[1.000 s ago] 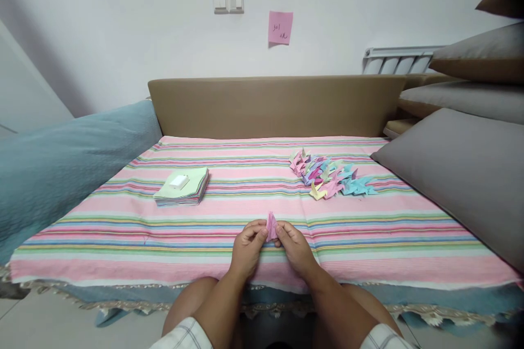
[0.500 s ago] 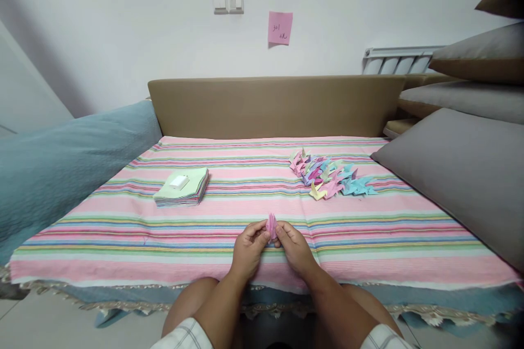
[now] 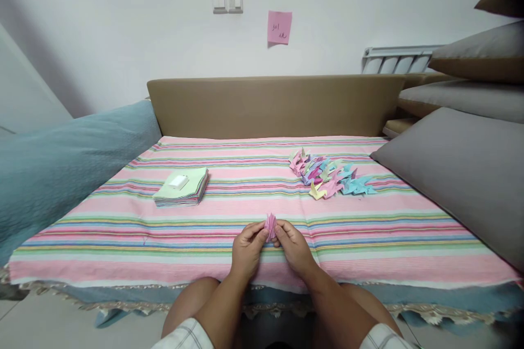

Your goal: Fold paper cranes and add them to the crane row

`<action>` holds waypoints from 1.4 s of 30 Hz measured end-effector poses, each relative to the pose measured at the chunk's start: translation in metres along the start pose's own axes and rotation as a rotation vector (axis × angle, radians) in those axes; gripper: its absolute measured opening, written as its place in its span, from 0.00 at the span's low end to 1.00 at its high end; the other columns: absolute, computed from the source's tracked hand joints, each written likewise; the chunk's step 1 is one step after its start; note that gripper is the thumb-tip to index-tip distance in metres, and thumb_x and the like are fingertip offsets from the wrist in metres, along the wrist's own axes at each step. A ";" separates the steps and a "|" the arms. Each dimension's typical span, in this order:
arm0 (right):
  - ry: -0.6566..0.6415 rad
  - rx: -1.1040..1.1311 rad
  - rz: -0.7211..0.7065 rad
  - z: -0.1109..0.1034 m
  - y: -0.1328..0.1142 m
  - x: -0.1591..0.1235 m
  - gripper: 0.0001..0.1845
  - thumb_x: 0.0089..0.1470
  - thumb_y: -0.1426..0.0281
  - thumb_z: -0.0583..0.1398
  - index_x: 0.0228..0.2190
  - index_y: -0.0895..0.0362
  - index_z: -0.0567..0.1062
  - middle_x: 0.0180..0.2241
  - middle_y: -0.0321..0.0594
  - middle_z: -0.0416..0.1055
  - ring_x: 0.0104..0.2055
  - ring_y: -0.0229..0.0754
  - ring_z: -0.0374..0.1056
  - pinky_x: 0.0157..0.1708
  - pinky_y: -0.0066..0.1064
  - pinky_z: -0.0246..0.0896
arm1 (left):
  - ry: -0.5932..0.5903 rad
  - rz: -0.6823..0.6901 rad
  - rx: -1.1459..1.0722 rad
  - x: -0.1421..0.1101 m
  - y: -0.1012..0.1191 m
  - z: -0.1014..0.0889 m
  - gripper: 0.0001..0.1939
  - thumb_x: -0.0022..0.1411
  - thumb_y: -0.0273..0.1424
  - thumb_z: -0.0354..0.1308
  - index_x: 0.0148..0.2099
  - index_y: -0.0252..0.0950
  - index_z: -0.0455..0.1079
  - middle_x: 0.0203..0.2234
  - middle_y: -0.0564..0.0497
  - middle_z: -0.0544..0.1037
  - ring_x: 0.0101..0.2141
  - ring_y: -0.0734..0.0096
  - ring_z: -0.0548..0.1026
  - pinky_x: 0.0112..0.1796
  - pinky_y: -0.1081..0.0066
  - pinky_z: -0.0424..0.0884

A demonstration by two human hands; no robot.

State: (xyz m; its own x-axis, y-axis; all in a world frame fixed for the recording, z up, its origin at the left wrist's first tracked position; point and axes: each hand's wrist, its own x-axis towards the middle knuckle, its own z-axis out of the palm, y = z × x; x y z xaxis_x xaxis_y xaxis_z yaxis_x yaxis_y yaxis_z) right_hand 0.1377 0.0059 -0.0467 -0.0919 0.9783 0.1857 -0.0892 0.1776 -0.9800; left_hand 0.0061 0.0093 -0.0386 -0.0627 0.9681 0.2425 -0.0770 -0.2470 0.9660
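Observation:
Between my two hands is a small piece of folded pink origami paper, upright above the striped cloth. My left hand pinches its left side with thumb and fingers. The right side is pinched by my right hand in the same way. Its lower part is partly covered by my thumbs. Beyond my right hand lies a pile of folded paper cranes in pink, blue, purple, green and yellow. Farther left sits a stack of square coloured paper, pale green on top, bearing a small white box-shaped object.
The striped cloth covers a sofa seat with a brown backrest. A blue-covered armrest borders the left. Grey cushions are piled on the right. A pink note and switches are on the wall.
The pink paper's top has spread slightly wider between my fingers. Both hands keep their pinch and have barely moved. The cranes and paper stack stay in place.

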 end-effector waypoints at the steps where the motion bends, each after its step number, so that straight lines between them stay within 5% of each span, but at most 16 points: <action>1: 0.005 0.010 0.002 0.000 0.000 0.000 0.20 0.54 0.53 0.54 0.37 0.56 0.71 0.27 0.36 0.67 0.28 0.37 0.62 0.30 0.29 0.61 | -0.001 0.001 0.002 0.000 0.000 0.000 0.13 0.48 0.37 0.64 0.37 0.38 0.78 0.32 0.48 0.78 0.37 0.66 0.74 0.42 0.67 0.69; 15: -0.030 0.126 -0.001 0.003 -0.001 0.000 0.17 0.46 0.62 0.63 0.38 0.56 0.69 0.32 0.38 0.71 0.36 0.39 0.67 0.38 0.32 0.61 | 0.114 -0.036 -0.051 -0.003 0.002 0.006 0.13 0.46 0.40 0.64 0.32 0.35 0.76 0.28 0.49 0.79 0.32 0.67 0.74 0.38 0.69 0.70; 23: -0.016 0.159 0.077 0.000 0.000 0.002 0.16 0.45 0.61 0.63 0.34 0.56 0.69 0.27 0.34 0.69 0.27 0.34 0.62 0.27 0.26 0.57 | 0.125 -0.052 -0.067 -0.003 -0.002 0.007 0.19 0.44 0.40 0.66 0.38 0.35 0.74 0.29 0.49 0.78 0.32 0.69 0.75 0.36 0.69 0.71; 32: -0.035 0.214 0.083 -0.001 -0.001 0.003 0.16 0.44 0.62 0.64 0.32 0.57 0.67 0.25 0.31 0.66 0.26 0.32 0.60 0.27 0.25 0.56 | 0.131 0.114 0.049 -0.005 -0.001 0.005 0.11 0.46 0.37 0.65 0.32 0.36 0.76 0.30 0.48 0.76 0.34 0.68 0.74 0.37 0.69 0.71; 42: 0.000 0.211 0.070 -0.002 -0.002 0.004 0.16 0.43 0.62 0.65 0.30 0.57 0.66 0.23 0.30 0.65 0.25 0.33 0.60 0.27 0.26 0.57 | 0.149 0.089 0.071 -0.006 -0.006 0.006 0.10 0.48 0.36 0.64 0.32 0.36 0.75 0.27 0.49 0.77 0.31 0.68 0.75 0.35 0.70 0.72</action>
State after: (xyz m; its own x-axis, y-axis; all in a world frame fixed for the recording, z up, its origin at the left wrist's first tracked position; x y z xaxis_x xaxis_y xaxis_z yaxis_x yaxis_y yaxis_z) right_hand 0.1393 0.0097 -0.0444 -0.1052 0.9875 0.1176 -0.2881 0.0829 -0.9540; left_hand 0.0127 0.0051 -0.0450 -0.2137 0.9243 0.3162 0.0052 -0.3226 0.9465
